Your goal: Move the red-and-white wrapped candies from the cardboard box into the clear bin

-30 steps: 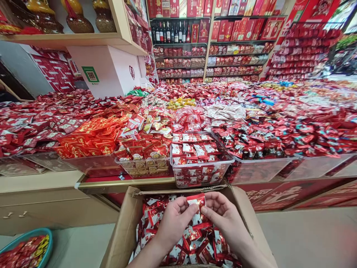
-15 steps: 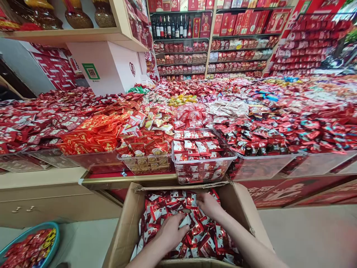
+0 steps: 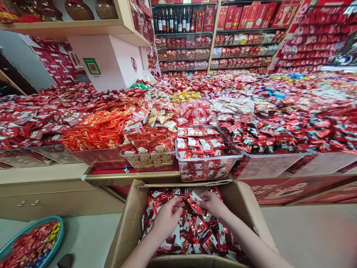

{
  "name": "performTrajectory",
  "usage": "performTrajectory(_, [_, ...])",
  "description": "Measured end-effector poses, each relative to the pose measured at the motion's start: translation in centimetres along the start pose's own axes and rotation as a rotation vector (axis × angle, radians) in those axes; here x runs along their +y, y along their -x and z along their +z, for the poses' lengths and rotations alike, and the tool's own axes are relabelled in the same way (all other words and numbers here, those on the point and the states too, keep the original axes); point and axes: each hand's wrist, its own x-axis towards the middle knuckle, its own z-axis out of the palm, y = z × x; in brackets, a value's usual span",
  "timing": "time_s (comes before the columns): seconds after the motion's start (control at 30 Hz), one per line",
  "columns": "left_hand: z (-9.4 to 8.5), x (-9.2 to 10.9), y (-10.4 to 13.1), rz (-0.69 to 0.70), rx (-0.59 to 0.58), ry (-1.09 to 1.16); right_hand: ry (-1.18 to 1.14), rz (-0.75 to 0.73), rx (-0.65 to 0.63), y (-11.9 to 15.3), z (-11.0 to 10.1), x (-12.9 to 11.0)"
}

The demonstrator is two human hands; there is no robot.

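Note:
Inside an open cardboard box (image 3: 252, 208) lie many loose red-and-white candy packets (image 3: 195, 227). One candy packet (image 3: 192, 201) is raised above the pile, slightly tilted. My right hand (image 3: 212, 204) pinches its right side. My left hand (image 3: 167, 216) is curled, its fingertips at the packet's left end; the thumb is bent in underneath. Just beyond the box stands a clear plastic bin (image 3: 209, 163) with the same red-and-white packets stacked in rows.
More clear bins, one with durian-labelled packets (image 3: 147, 145), line the counter edge. A white pillar (image 3: 106, 61) rises on the left. On the floor at lower left are a teal basin (image 3: 60, 230) of packets and a dark object (image 3: 65, 260). Shelves with bottles (image 3: 171, 22) stand behind.
Both hands have lifted slightly from the pile and a candy packet is now raised between them. The left fingers have drawn together. The view has shifted a little, so the scene sits slightly further right.

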Motion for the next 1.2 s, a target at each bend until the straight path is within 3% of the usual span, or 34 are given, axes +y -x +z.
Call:
performTrajectory(0.1, [-0.7, 2.0, -0.1, 0.063, 0.005, 0.205, -0.126, -0.057, -0.151, 2.4, -0.9, -2.1])
performTrajectory(0.2, [-1.3, 3.9, 0.1, 0.123, -0.087, 0.403, -0.222, -0.134, -0.232, 4.5, -1.8, -4.6])
performTrajectory(0.27, [-1.5, 4.9, 0.5, 0.103, -0.131, 0.510, -0.293, -0.180, -0.213, 5.5, -2.1, -5.9])
performTrajectory(0.37, [-1.6, 5.9, 1.2, -0.041, -0.113, 0.738, -0.431, -0.188, -0.131, 6.4, -2.3, -7.0])
performTrajectory(0.47, [-1.5, 6.7, 1.8, -0.111, -0.084, 0.857, -0.524, -0.198, -0.110, 6.9, -2.4, -7.3])
performTrajectory(0.67, [-1.2, 8.0, 2.3, -0.054, -0.028, 1.034, -0.573, -0.229, -0.040, 7.4, -2.3, -7.7])
performTrajectory(0.87, [0.7, 6.9, 2.0, -0.078, 0.103, 1.125, -0.647, -0.210, -0.019, 7.1, -0.8, -6.9])
performTrajectory(1.0, [1.1, 5.9, 1.9, -0.053, 0.101, 1.066, -0.752, -0.193, -0.044, 7.4, 0.1, -6.1])
performTrajectory(1.2, [1.1, 6.8, 2.4, -0.114, 0.168, 1.211, -0.768, -0.245, -0.020, 7.8, 0.6, -5.9])
